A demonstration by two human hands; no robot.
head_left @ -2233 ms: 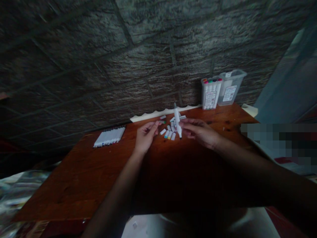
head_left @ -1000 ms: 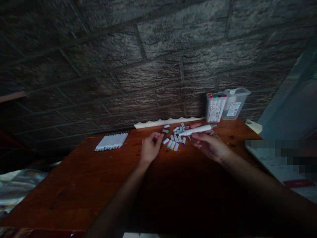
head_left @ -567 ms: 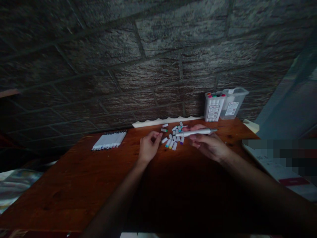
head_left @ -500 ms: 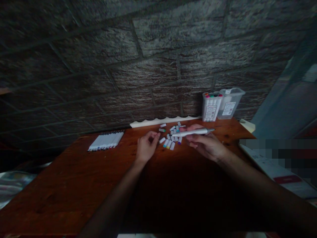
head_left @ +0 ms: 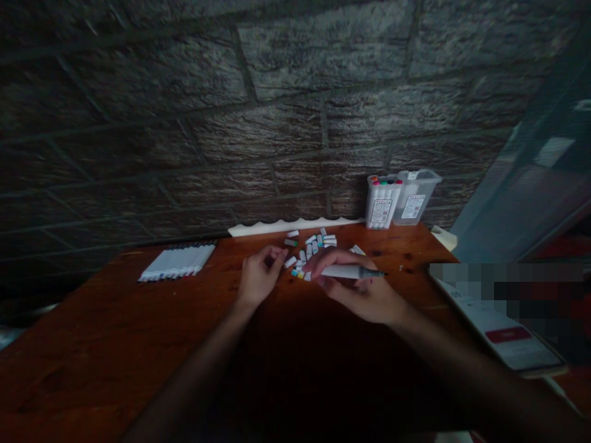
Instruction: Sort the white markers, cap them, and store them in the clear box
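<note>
My right hand [head_left: 362,295] is closed around a white marker [head_left: 340,271]. The marker lies almost level, with its grey, dark-tipped end pointing right. Its left end is at my fingertips, just in front of a loose pile of short white marker caps [head_left: 315,246], some with coloured ends. To the left of the pile, my left hand [head_left: 259,275] is held low with thumb and forefinger pinched together. Whatever may be between those fingers is too small and dark to make out. Farther left, a row of white markers [head_left: 178,261] lies side by side on the wooden table [head_left: 184,332].
A case of markers [head_left: 381,206] with coloured tops stands by the wall, beside a see-through plastic container [head_left: 412,200]. Behind the caps runs a white wavy-edged strip [head_left: 295,226]. A tablet-like panel [head_left: 503,326] sits at the right edge. Stone-block wall closes the back.
My right hand has brought the marker nearer to me, in front of the caps. Caps it covered before now show behind it. My left hand stays pinched; the whole view has shifted slightly.
</note>
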